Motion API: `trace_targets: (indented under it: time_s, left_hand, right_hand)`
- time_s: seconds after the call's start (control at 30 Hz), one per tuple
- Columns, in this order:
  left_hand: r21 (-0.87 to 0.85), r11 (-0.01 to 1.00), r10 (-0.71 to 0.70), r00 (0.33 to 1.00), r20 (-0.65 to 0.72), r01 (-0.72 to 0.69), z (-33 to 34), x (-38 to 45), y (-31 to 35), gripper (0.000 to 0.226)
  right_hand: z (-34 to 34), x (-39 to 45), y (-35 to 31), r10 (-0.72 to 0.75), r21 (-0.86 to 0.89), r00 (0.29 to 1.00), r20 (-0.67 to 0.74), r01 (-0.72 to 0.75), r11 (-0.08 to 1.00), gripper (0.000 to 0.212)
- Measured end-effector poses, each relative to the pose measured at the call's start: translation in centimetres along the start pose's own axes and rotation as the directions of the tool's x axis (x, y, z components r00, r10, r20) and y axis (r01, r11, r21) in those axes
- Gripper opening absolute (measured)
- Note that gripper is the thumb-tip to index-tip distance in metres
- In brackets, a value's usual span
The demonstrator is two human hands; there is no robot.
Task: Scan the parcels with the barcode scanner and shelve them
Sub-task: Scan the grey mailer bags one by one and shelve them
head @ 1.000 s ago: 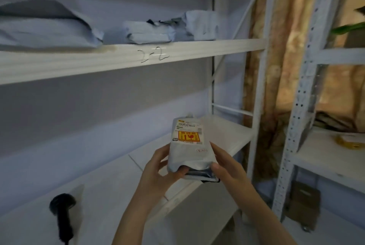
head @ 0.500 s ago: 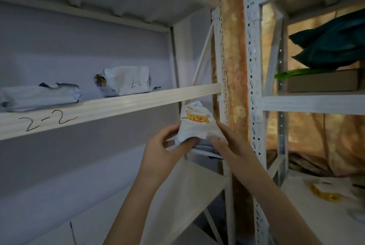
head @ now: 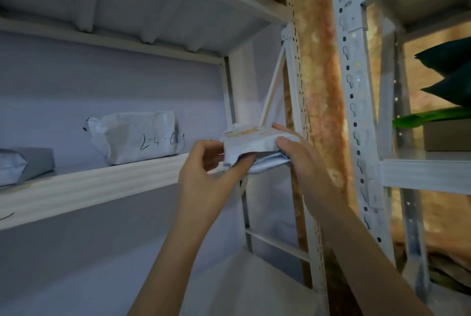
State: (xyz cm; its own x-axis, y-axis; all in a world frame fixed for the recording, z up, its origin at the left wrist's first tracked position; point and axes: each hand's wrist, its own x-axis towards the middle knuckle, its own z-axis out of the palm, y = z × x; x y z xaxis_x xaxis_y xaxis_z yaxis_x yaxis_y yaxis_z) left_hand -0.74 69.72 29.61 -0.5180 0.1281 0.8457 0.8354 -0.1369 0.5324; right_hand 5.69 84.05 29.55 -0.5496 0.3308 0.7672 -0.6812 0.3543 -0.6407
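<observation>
A small white parcel with a yellow label on top lies almost flat at the right end of the middle shelf, level with its front edge. My left hand grips its near left corner, thumb underneath. My right hand grips its right side, fingers over the top. The barcode scanner is out of view.
A white parcel marked "2-4" sits on the same shelf to the left, a grey one farther left. White perforated uprights stand right of the held parcel. The neighbouring rack holds dark green bags and a box.
Both hands have lifted the parcel from below the shelf up to shelf level and tipped it nearly flat, label facing up. The view has swung upward and right.
</observation>
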Motion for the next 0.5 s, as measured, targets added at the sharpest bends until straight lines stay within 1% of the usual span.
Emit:
trace_targets:
  time_s: [0.07, 0.1, 0.17, 0.23, 0.3, 0.43, 0.5]
  left_hand:
    - [0.069, 0.997, 0.029, 0.999, -0.035, -0.026, 0.8, 0.8, 0.0, 0.052]
    - [0.091, 0.995, 0.042, 0.998, -0.043, -0.038, 1.1, 1.1, 0.0, 0.052]
    - [0.118, 0.989, 0.092, 0.994, -0.064, -0.084, 1.9, 1.9, -0.1, 0.045]
    - [0.152, 0.98, 0.145, 0.985, -0.088, -0.131, 2.4, 2.8, -0.2, 0.043]
    - [0.202, 0.968, 0.168, 0.982, -0.088, -0.148, 2.8, 3.8, -0.5, 0.041]
    - [0.328, 0.942, 0.11, 0.991, -0.081, -0.078, 3.7, 5.8, -2.5, 0.028]
    - [0.39, 0.92, 0.076, 0.994, -0.083, -0.038, 3.9, 6.4, -3.8, 0.029]
  right_hand:
    - [-0.5, 2.2, 0.5, -0.058, -0.008, 0.998, -0.03, 0.057, 0.998, 0.013]
    - [-0.7, 3.2, 0.7, -0.089, -0.013, 0.995, -0.039, 0.089, 0.996, 0.015]
    - [-1.3, 4.8, 1.4, -0.123, 0.014, 0.991, -0.054, 0.124, 0.992, 0.025]
    - [-1.2, 6.1, 1.8, -0.144, 0.034, 0.989, -0.034, 0.145, 0.989, 0.034]
    - [-1.1, 7.5, 2.8, -0.135, 0.063, 0.991, -0.024, 0.136, 0.989, 0.033]
    - [-0.5, 10.1, 5.9, -0.089, 0.045, 0.995, 0.051, 0.086, 0.995, 0.027]
    - [-0.2, 10.7, 7.8, -0.078, 0.054, 0.993, 0.087, 0.074, 0.996, 0.019]
